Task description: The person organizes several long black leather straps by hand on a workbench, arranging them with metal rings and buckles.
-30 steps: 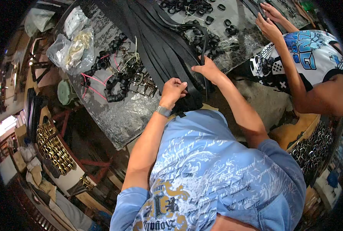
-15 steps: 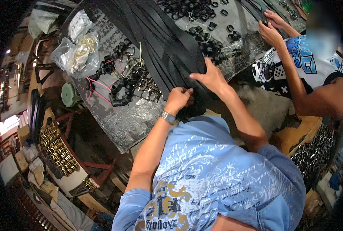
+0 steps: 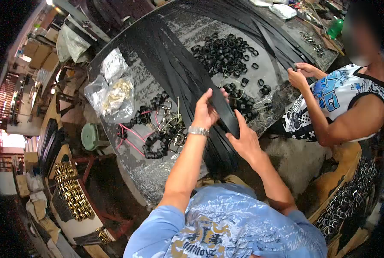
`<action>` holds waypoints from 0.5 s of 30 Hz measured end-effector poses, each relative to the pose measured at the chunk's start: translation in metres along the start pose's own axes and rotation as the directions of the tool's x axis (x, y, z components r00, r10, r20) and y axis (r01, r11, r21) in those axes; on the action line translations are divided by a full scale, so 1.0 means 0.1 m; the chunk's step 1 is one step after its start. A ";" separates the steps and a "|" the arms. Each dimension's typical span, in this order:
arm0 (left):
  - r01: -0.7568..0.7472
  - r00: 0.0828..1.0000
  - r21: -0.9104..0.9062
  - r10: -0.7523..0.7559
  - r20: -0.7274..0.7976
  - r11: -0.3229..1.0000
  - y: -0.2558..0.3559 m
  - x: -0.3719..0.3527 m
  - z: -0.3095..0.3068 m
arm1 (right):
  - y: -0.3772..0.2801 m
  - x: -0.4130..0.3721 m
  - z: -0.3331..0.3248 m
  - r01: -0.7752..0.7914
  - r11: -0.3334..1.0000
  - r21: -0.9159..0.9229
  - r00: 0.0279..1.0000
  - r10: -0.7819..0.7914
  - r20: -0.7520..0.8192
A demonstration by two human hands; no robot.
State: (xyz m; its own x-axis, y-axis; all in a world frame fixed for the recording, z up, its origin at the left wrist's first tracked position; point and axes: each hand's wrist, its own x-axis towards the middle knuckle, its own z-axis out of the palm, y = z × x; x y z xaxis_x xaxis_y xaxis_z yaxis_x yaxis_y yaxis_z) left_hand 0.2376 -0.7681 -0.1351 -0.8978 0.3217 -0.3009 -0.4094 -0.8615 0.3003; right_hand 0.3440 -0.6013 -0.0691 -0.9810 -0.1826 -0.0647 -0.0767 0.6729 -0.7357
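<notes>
A bundle of long black straps [image 3: 174,56] runs over the table toward me and hangs off its near edge. One black strap [image 3: 227,115] is raised between my hands. My left hand [image 3: 205,112] is wrapped round it from the left, with fingertips showing past its far side. From the right, my right hand [image 3: 247,142] grips the strap near its lower end, thumb below and fingers along the edge. The fingers' undersides are partly hidden by the strap. Left of the bundle lie metal buckles [image 3: 174,133] mixed with black loops [image 3: 155,148] and pink cord.
A pile of black loops [image 3: 222,53] lies right of the bundle on the table [image 3: 134,172]. Plastic bags [image 3: 114,99] sit at the left. A co-worker [image 3: 342,103] handles other straps at the right. A green stool [image 3: 91,136] and racks of gold buckles [image 3: 73,189] stand left.
My view has tilted up, showing more of the table. Both hands have come together around one strap, lifted from the bundle; my right hand, earlier spread over the straps, has closed on it.
</notes>
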 end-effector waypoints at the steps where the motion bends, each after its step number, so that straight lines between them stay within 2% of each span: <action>1: -0.089 0.994 -0.014 0.088 -0.062 0.996 0.10 0.14 -0.01 | -0.07 -0.06 -0.02 -0.040 0.999 0.005 0.999 0.040 -0.005; 3: -0.155 0.983 -0.140 0.139 -0.117 0.978 0.42 0.41 -0.02 | -0.16 -0.21 0.00 -0.004 0.999 -0.033 0.999 0.003 -0.050; 6: -0.233 0.972 -0.067 0.235 0.021 0.970 1.14 0.95 -0.23 | -0.19 -0.50 0.05 0.016 0.997 -0.073 0.993 -0.025 -0.117; 9: -0.320 0.945 0.016 0.318 0.073 0.947 1.84 1.15 -0.09 | -0.20 -0.82 0.02 -0.155 0.978 -0.138 0.985 0.143 -0.097; 11: -0.263 0.953 -0.027 0.264 0.149 0.964 2.29 1.23 -0.01 | -0.07 -1.09 0.08 -0.194 0.962 -0.194 0.976 0.169 -0.137; 13: -0.361 0.914 0.126 0.324 0.245 0.924 2.62 1.25 0.12 | 0.16 -1.39 0.17 -0.239 0.937 -0.255 0.965 0.200 -0.169; 15: -0.421 0.896 0.178 0.377 0.235 0.890 2.81 1.13 0.36 | 0.43 -1.69 0.24 -0.371 0.887 -0.276 0.929 0.347 -0.132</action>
State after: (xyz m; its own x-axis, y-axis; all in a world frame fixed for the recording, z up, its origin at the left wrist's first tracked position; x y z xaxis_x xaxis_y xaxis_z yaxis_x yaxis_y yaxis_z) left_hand 0.0154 -0.9602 -0.0525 -0.9968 0.0558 0.0564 -0.0152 -0.8319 0.5547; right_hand 0.5112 -0.5588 -0.1058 -0.9611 0.1586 -0.2263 0.2465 0.8620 -0.4428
